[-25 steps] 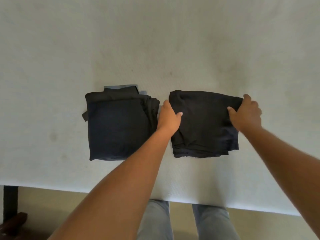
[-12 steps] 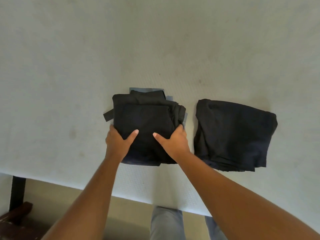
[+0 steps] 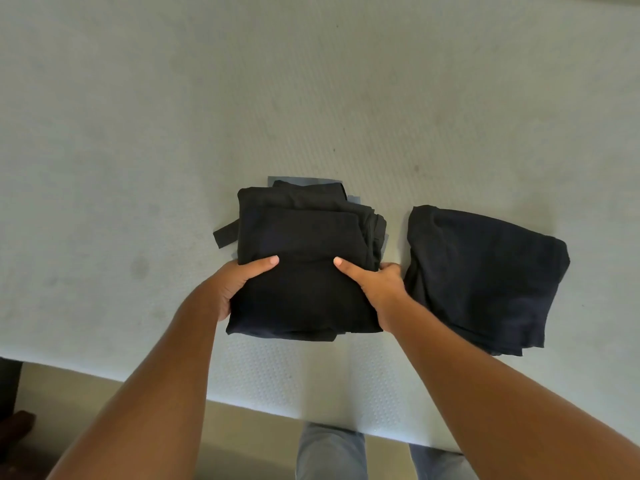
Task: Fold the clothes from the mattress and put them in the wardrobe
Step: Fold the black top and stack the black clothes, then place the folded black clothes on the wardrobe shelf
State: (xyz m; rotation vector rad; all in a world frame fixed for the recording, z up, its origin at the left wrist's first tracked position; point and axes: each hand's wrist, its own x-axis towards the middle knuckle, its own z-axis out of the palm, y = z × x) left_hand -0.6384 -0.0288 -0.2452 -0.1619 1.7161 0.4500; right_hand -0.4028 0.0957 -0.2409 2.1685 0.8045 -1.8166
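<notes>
Pale, textured mattress (image 3: 311, 98) filled most of the view, its near edge running across the bottom with tan floor and the person's grey trouser legs (image 3: 330, 452) below it. Two folded dark garments lay close to that near edge, side by side with a narrow gap between them. The left stack (image 3: 304, 237), several black layers over a sliver of blue-grey cloth, was gripped from both sides: the left hand (image 3: 239, 282) clasped its left edge, thumb flat on top, and the right hand (image 3: 374, 285) clasped its right edge likewise, fingers tucked beneath. The second folded garment (image 3: 485, 278) sat untouched toward the right. Folding looked finished; the step in hand seemed to be lifting the stack for the wardrobe, which was out of view. That lift would call for an even, level squeeze so the layers did not slide apart.
</notes>
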